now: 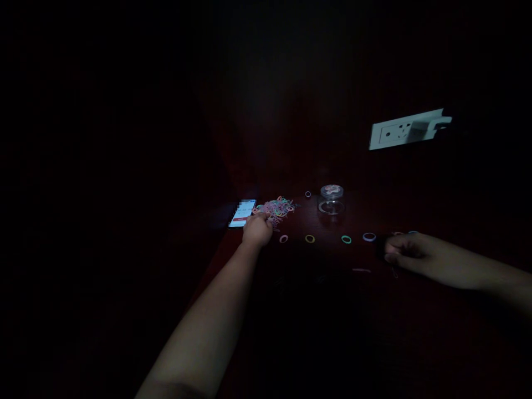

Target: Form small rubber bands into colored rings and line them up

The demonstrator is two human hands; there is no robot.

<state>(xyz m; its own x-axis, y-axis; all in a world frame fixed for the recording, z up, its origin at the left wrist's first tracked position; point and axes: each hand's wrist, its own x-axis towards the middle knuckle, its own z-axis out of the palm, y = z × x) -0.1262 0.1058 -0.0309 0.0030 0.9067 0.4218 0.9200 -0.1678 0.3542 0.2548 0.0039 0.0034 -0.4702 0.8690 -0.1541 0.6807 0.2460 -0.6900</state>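
Note:
My left hand [257, 230] reaches to a heap of small coloured hair ties [279, 209], its fingers curled at the near edge; what they hold, if anything, is hidden. On the right, my right hand [411, 252] hovers low over the table, thumb and fingers bent toward each other, the tips dim and blurred. Between the hands lies a row of single ties: a pink tie [284, 239], a yellow tie [310, 239], a green tie [346, 239] and a lavender tie [369, 236]. A blue tie [413, 232] shows behind my right hand. Nearer lies a thin pale band [361, 270].
A lit phone [242, 214] lies left of the heap. Behind the row stands a clear lidded jar [331, 200], with a small pale ring [308, 194] to its left. A wall socket panel [405, 131] holds a plug at upper right. Surroundings are very dark.

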